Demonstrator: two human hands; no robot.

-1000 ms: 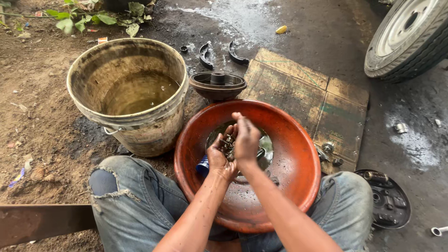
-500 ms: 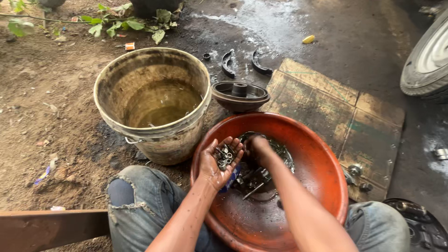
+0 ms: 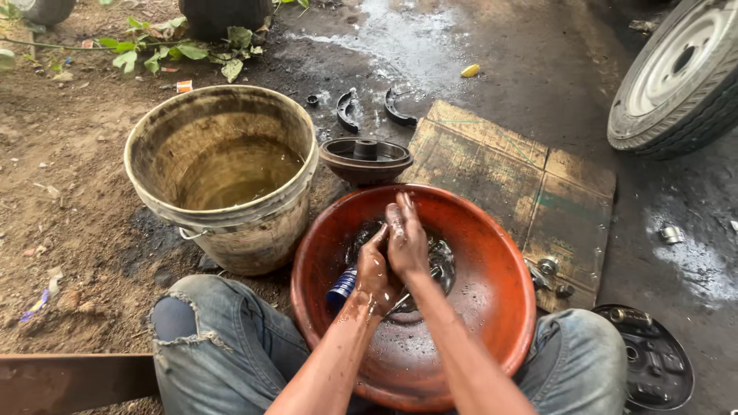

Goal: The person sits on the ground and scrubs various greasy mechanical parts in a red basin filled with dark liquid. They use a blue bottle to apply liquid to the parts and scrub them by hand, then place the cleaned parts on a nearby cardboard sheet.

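A wide red basin (image 3: 492,253) rests between my knees, with dark oily liquid and small metal parts (image 3: 442,257) at its bottom. My left hand (image 3: 371,267) and my right hand (image 3: 407,240) are pressed palm to palm over the middle of the basin, both wet and greasy. Whether anything lies between the palms is hidden. A small blue object (image 3: 340,286) sits in the basin just left of my left wrist.
A dirty bucket (image 3: 223,180) with murky liquid stands at the left. A dark brake drum (image 3: 365,159) sits behind the basin, two brake shoes (image 3: 369,107) beyond it. Wooden board (image 3: 530,184) to the right, round backing plate (image 3: 649,361) by my right knee, wheel (image 3: 680,73) at far right.
My left hand was cupped open with small metal parts in it. Both hands have now come together flat, palm against palm, over the basin.
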